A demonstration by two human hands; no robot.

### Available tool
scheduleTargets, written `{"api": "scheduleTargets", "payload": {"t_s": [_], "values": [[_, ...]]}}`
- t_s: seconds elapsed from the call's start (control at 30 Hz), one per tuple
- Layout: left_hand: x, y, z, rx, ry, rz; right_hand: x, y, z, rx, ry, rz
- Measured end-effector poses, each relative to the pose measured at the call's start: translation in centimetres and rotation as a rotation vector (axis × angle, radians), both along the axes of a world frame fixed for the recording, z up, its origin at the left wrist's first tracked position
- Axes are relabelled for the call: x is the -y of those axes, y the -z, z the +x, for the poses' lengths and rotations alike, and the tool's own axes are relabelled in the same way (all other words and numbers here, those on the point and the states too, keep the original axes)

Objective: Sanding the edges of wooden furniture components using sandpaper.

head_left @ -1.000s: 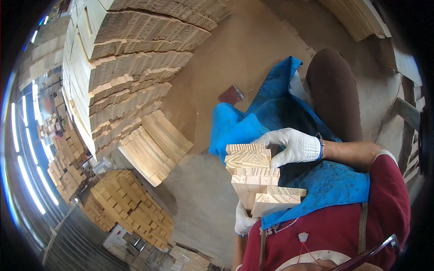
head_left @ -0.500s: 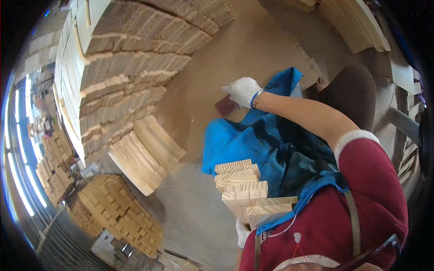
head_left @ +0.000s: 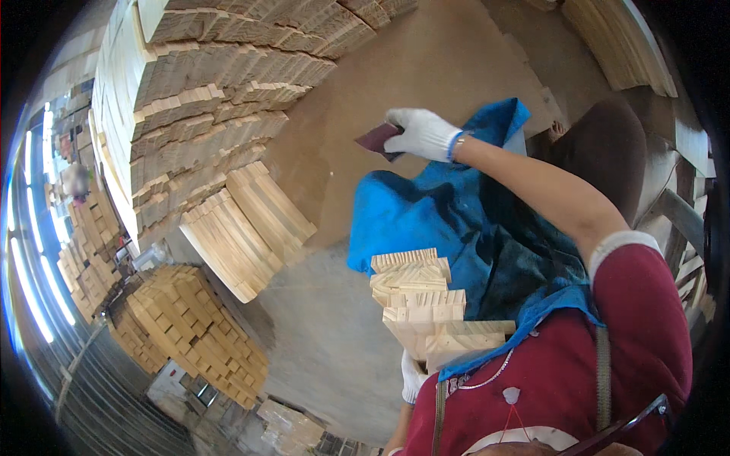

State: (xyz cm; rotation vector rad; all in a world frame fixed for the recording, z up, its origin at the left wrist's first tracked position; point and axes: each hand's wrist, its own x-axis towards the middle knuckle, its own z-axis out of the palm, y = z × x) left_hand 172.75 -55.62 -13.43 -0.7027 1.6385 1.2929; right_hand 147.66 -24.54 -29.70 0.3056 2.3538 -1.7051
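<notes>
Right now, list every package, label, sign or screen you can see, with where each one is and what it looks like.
None in view: no package, label, sign or screen shows.
Only bare things: pale wooden blocks against the blue apron; a dark red flat piece in the gloved right hand; tan stacked slats to the left.

Pale raw-wood blocks (head_left: 417,304), blue cloth (head_left: 456,228)

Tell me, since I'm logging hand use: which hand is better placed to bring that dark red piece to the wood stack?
Right. The right hand already grips the dark red piece, arm outstretched. The left hand is under the wood stack, supporting it.
</notes>
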Motion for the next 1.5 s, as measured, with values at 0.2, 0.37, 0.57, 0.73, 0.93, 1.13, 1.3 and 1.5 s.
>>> {"api": "scheduleTargets", "payload": {"t_s": [0.2, 0.37, 0.57, 0.73, 0.93, 1.13, 1.3, 1.5], "values": [[-0.7, 0.5, -0.1, 0.016, 0.009, 0.007, -0.6, -8.7, 5.3, -0.742, -0.347, -0.240], [-0.7, 0.2, -0.4, 0.013, 0.013, 0.005, -3.0, -11.0, 10.7, -0.850, -0.454, -0.064], [-0.8, -0.1, -0.9, -0.020, 0.009, -0.016, -7.8, -11.3, 14.4, -0.532, -0.412, 0.083], [-1.3, -0.6, -1.1, -0.032, 0.026, -0.030, -3.8, -13.5, 7.1, -0.868, -0.289, -0.185], [-1.4, -1.3, -0.4, -0.012, 0.015, -0.057, -5.5, -15.4, 11.4, -0.825, -0.752, 0.065], [-2.5, -1.1, -0.7, -0.008, 0.034, -0.063, -10.6, -11.7, 15.8, -0.705, -0.320, 0.273], [-2.9, -0.5, -2.0, -0.013, 0.080, -0.052, -5.8, -15.7, 11.6, -0.908, -0.347, -0.040], [-3.7, 0.1, -2.7, -0.048, 0.080, -0.047, -11.0, -9.7, 18.9, -0.536, -0.757, 0.163]]}}
